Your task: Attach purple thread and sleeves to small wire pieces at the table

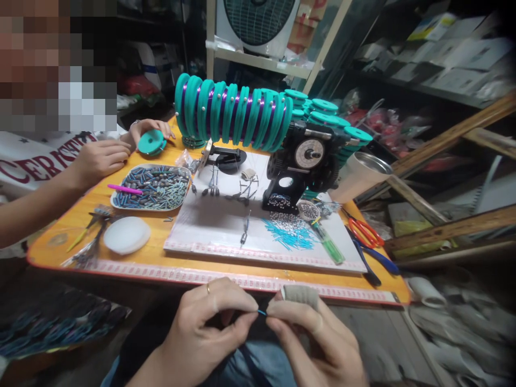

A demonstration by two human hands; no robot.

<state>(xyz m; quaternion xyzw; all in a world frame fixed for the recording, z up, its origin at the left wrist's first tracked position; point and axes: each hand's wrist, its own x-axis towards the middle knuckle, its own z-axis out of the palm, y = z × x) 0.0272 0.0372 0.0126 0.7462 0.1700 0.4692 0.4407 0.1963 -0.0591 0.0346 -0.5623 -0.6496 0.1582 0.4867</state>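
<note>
Below the table's front edge, my left hand (213, 317) and my right hand (314, 328) meet in a pinch. Between their fingertips shows a short stretch of a thin blue tube (262, 312); the fingers hide the rest. A greyish wrap (300, 294) covers a finger of my right hand. On the white board (213, 236) just beyond lies a pile of similar light blue tubes (290, 237), with small silvery pieces (288, 221) behind them. A small line assembly with a dark weight (244, 238) lies left of that pile.
Teal spools (231, 115) with purple line sit on a black winding device (310, 156). At left stand a tray (116, 201) of small parts and a white lid (127, 235). Orange-handled scissors (365, 231) and blue-handled pliers (379, 259) lie right. A co-worker's hand (107, 157) rests near a spool (151, 142).
</note>
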